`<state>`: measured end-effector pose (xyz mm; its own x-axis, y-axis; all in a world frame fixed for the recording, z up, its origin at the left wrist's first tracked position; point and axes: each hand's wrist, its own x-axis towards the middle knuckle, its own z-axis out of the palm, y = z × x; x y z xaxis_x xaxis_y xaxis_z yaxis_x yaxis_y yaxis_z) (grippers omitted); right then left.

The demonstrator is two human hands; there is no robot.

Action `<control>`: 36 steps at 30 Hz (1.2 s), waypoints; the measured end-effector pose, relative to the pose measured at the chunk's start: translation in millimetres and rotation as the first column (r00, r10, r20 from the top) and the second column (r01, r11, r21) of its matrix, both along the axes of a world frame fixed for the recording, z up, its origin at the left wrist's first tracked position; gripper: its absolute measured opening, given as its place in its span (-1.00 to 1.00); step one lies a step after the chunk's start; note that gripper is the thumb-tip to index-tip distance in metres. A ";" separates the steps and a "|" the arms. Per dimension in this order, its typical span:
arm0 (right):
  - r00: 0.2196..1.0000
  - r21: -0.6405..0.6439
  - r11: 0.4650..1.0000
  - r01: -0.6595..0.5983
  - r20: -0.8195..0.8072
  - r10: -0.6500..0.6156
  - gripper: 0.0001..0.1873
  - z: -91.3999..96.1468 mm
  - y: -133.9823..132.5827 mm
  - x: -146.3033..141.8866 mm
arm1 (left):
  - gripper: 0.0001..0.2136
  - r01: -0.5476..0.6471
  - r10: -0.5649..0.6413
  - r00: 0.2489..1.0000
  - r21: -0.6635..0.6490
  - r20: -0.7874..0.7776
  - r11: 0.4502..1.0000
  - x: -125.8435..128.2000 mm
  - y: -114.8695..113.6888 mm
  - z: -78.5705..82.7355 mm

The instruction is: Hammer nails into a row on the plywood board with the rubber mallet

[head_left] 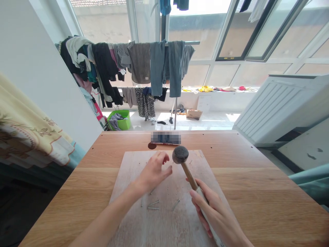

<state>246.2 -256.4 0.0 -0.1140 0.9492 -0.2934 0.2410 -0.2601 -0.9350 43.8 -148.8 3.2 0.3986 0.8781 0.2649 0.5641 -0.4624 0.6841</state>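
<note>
A mallet with a dark, rounded head (180,154) and a wooden handle slants up over the board, and my right hand (209,202) is wrapped round its pale grip. To the left of the mallet head, my left hand (155,169) hovers above the board with thumb and curled fingers apart, and I see nothing between them. Beneath both hands is a whitish wooden board (164,226) marked with small holes. Several loose nails (153,208) lie on its middle, with another nail (176,204) to their right. A small nail (190,162) shows near the board's far edge.
The board rests on a wooden table (257,199). Past the board are a blurred-out flat item (166,138) and a round brown disc (152,145). Beyond the table stand a laundry rack (192,43) hung with clothes and a green basket (125,121). A curtain (33,127) hangs at left.
</note>
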 end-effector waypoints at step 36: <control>0.987 0.051 0.990 0.129 -0.108 -0.123 -0.31 -7.4 2.6 1.4 | -0.88 -0.055 0.054 0.975 -0.003 0.215 0.998 -8.4 25.9 -20.1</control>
<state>247.6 -253.8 -7.3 -0.0197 0.9728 -0.2306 0.1105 -0.2271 -0.9676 35.4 -122.9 -16.9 0.2836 0.8960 0.3417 0.4281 -0.4371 0.7910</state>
